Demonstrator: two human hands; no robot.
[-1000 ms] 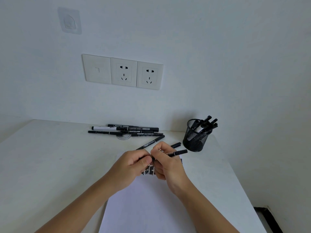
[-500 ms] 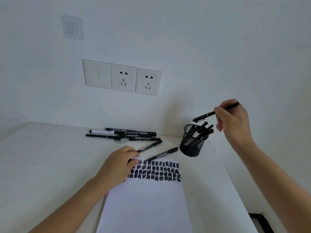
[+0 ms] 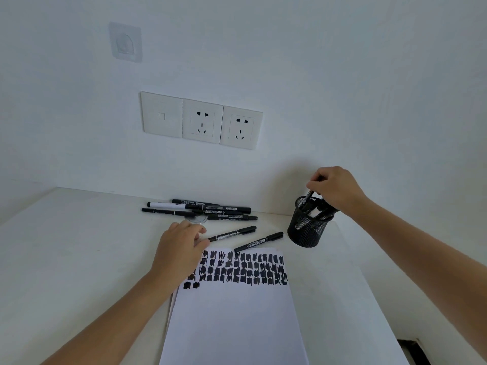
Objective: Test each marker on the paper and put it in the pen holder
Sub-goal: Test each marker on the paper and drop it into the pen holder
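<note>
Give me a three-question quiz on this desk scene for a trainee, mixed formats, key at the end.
1. True or false: the right hand pinches a marker at the mouth of the pen holder.
2. How many single markers lie between the paper and the pile of markers by the wall? A one, B two, C four.
3. Fill in: the ink marks cover the paper's ____ end.
Key: 1 true; 2 B; 3 far.

The marker (image 3: 310, 196) in the right grip (image 3: 335, 189) is standing in the pen holder (image 3: 303, 234). Right of the left grip (image 3: 179, 250), two markers (image 3: 232, 233) are lying behind the paper (image 3: 234, 317).
</note>
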